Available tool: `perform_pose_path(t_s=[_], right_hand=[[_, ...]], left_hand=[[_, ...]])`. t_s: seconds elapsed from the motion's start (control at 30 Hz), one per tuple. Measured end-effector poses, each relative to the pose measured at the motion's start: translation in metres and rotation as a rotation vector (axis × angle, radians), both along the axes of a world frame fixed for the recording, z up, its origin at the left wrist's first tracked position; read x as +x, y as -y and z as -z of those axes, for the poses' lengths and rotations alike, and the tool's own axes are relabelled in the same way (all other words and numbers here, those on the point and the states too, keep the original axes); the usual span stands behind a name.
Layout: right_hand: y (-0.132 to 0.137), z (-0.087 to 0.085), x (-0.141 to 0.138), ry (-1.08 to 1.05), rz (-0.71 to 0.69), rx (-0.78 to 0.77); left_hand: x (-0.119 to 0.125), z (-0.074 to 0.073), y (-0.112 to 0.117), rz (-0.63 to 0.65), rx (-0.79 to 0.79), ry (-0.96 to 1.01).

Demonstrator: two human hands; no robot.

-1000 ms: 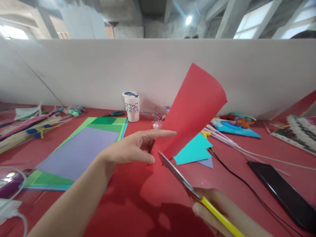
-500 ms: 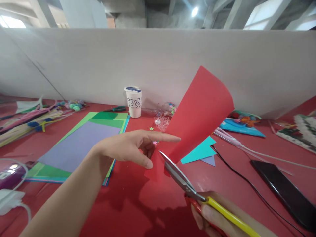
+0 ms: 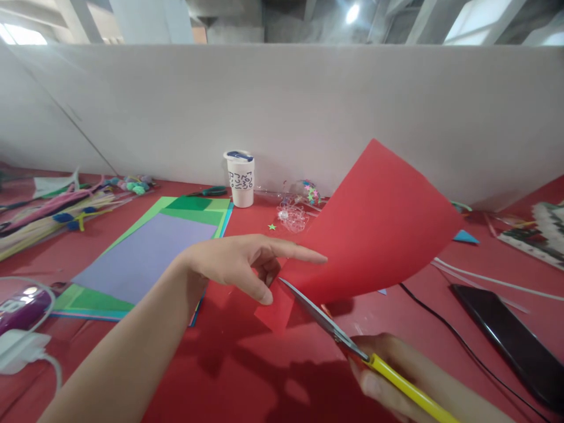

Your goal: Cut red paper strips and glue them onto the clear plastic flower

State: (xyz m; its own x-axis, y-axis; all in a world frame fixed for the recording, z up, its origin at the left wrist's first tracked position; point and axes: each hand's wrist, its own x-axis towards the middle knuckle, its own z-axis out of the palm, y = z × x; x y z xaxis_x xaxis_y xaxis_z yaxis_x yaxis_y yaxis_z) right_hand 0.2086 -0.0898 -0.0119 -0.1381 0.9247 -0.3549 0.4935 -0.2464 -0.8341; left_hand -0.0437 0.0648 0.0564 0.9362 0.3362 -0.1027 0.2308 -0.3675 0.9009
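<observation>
A red sheet of paper rises at a slant to the right, its surface bowed. My left hand pinches its lower left part between the thumb and curled fingers, with the index finger stretched along the sheet. A small flap of the red paper hangs below that thumb. My right hand is wrapped round the scissors, which have silver blades and yellow and red handles. Their blades lie at the paper's lower edge, tips close to my left fingers. Part of the lower blade is hidden behind the paper.
Coloured paper sheets lie stacked at the left. A white cup stands by the partition, with dark-handled scissors beside it. Pipe cleaners are far left. A black phone and cables lie at right.
The upper part of the red paper has swung down to the right and spread wider, covering the turquoise paper behind it. The scissors' tips have shifted slightly left and down.
</observation>
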Motion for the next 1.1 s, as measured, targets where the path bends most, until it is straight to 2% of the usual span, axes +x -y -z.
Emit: perform_pose_path(t_s=[0.17, 0.43, 0.63, 0.77, 0.87, 0.93, 1.03, 1.1], right_hand=[[-0.005, -0.003, -0.001, 0.017, -0.071, 0.084], [-0.013, 0.006, 0.004, 0.071, -0.052, 0.127], [-0.024, 0.009, 0.005, 0.001, -0.15, 0.068], [-0.02, 0.007, 0.01, 0.012, -0.121, 0.124], [-0.021, 0.007, 0.014, 0.012, -0.2, 0.165], [-0.025, 0.008, 0.016, -0.068, -0.14, 0.239], [-0.033, 0.006, 0.017, -0.213, 0.149, 0.418], [-0.039, 0.003, 0.018, -0.289, 0.285, 0.524]], left_hand=[[0.002, 0.007, -0.003, 0.031, -0.036, -0.004], [0.003, 0.017, -0.01, 0.038, -0.148, 0.006], [0.005, 0.018, -0.008, 0.02, -0.195, 0.02], [0.003, 0.017, -0.007, 0.01, -0.241, 0.019], [-0.001, 0.016, -0.008, -0.056, -0.272, 0.062], [-0.002, 0.016, -0.008, -0.114, -0.3, 0.106], [0.006, 0.022, -0.006, -0.18, -0.417, 0.215], [0.019, 0.032, -0.002, -0.241, -0.512, 0.336]])
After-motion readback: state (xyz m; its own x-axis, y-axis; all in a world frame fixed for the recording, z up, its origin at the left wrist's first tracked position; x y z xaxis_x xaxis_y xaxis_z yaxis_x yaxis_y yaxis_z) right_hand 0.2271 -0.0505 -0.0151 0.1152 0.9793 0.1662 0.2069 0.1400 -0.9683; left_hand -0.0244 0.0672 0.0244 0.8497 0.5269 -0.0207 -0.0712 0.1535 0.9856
